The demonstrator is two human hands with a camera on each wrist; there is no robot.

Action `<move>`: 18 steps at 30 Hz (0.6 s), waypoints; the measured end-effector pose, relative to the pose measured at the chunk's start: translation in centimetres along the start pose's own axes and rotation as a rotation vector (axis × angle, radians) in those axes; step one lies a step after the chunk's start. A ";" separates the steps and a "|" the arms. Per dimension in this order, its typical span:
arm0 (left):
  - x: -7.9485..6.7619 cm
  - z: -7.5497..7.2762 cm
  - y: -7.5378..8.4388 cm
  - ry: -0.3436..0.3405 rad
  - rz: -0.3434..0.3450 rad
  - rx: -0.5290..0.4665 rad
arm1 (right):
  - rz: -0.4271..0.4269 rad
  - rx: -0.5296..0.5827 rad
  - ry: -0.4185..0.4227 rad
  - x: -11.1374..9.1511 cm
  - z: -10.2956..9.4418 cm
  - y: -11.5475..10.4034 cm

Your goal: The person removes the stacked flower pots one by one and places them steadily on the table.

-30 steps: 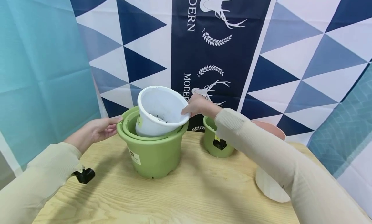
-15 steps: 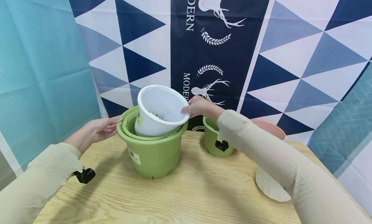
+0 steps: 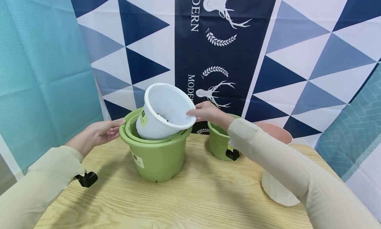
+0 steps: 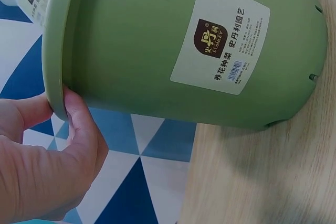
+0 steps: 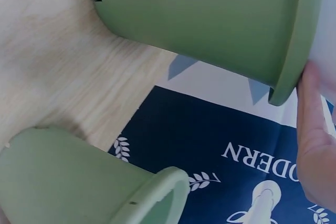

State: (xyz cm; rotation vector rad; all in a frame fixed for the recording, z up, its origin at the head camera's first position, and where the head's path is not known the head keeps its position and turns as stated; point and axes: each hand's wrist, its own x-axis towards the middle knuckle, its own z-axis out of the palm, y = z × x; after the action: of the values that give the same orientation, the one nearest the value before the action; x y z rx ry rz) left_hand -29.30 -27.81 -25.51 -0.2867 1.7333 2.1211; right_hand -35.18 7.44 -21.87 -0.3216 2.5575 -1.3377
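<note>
The left hand pinches the big green pot. The right hand pinches the white pot tilted partly inside.

Your large green pot stands upright left of frame centre, a second green pot nested inside. Your white pot tilts rightward, partly within it.

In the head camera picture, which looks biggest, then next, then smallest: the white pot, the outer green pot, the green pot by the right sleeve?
1. Outer green pot
2. White pot
3. Green pot by the right sleeve, which hides part of it
</note>
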 end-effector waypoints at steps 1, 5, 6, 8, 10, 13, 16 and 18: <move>0.0 0.0 0.0 0.000 -0.001 -0.003 | -0.012 0.006 0.005 -0.1 0.1 0.2; 0.0 0.0 0.0 0.001 -0.001 -0.005 | -0.046 0.085 0.038 -0.4 0.4 0.8; 0.0 0.0 0.0 0.000 -0.001 -0.003 | -0.055 0.104 0.047 -0.5 0.5 1.0; 0.0 0.0 0.0 -0.003 0.000 0.003 | -0.068 0.139 0.062 -0.6 0.7 1.3; 0.0 0.0 0.0 -0.007 0.001 -0.001 | -0.085 0.155 0.069 -0.7 0.8 1.5; -0.1 0.0 0.0 -0.013 0.001 -0.004 | -0.099 0.154 0.083 -0.9 0.8 1.7; 0.0 -0.1 0.0 -0.015 0.002 -0.008 | -0.110 0.158 0.089 -1.1 0.8 1.9; -0.1 0.0 0.0 -0.017 0.002 -0.007 | -0.111 0.185 0.080 -1.2 0.8 2.0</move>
State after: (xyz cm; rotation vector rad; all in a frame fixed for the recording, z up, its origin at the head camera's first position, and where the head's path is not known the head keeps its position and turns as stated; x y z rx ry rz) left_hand -29.25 -27.85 -25.51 -0.2682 1.7173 2.1253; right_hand -33.91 8.26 -23.81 -0.3873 2.4868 -1.6450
